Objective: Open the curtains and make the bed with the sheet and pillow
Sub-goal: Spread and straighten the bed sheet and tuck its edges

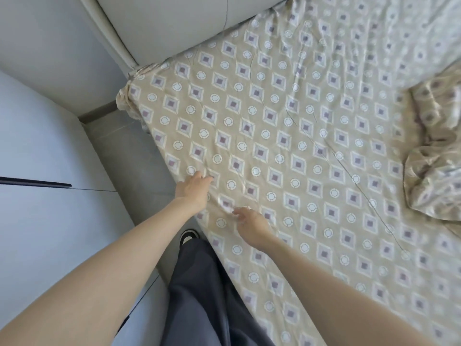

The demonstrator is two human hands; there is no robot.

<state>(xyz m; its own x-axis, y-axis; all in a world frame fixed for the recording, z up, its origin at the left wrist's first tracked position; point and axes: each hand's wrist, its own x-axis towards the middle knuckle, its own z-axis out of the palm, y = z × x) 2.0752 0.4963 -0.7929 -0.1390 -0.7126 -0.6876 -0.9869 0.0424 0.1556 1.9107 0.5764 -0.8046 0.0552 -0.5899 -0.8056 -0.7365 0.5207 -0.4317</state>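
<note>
Head view: both bare arms reach down to the near edge of the bed, where the patterned sheet [287, 136] lies spread across the mattress. The left hand [193, 189] rests on the sheet right at the edge, its fingers fairly straight and laid on the cloth. Just beside it, further onto the bed, the right hand [250, 224] has bent fingers at a small raised fold [225, 205] that runs between the two hands. The hand is blurred, so I cannot tell whether it pinches the fold or only touches it. Beyond the hands the sheet is mostly flat with long creases, and its corner is gathered below the padded headboard [174, 23]. Well away past the right hand lies a crumpled bundle of cloth [439, 156] in the same pattern. On the left hand's outer side are the grey floor [139, 156] and a pale cupboard [37, 146] with a dark handle strip [35, 182]. Below the hands are a shoe [188, 236] and a dark trouser leg [204, 295].
</note>
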